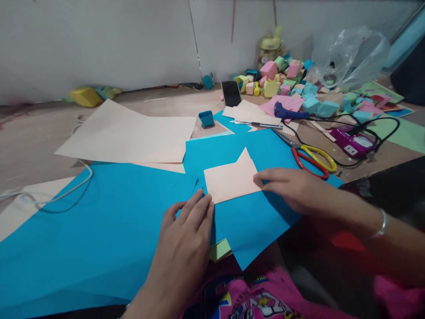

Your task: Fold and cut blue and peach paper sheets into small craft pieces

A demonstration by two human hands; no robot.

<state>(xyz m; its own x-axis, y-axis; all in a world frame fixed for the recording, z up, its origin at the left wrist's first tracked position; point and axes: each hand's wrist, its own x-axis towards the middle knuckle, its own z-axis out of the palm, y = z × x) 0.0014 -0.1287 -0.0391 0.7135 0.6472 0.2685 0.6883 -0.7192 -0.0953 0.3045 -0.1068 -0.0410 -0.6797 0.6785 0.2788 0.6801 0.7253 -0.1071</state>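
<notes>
A small folded piece of peach paper (230, 181) lies on blue paper sheets (99, 230), with a pointed flap standing out of its upper edge. My left hand (187, 235) rests with fingers stretched out at the lower left corner of the peach paper, fingertips on its edge and on the blue sheet. At the opposite edge, my right hand (288, 188) pinches the peach paper between thumb and fingers. Small dark marks show on the blue sheet near my left fingertips. Scissors (314, 159) with red and yellow handles lie just beyond my right hand.
A large cream sheet (129, 137) covers the left back. Behind the blue sheets lie a small blue paper box (206, 118), a pen-like tool (257, 124), a blue glue gun (290, 112) and a purple power socket (353, 141). Colourful paper boxes (310, 91) heap against the wall.
</notes>
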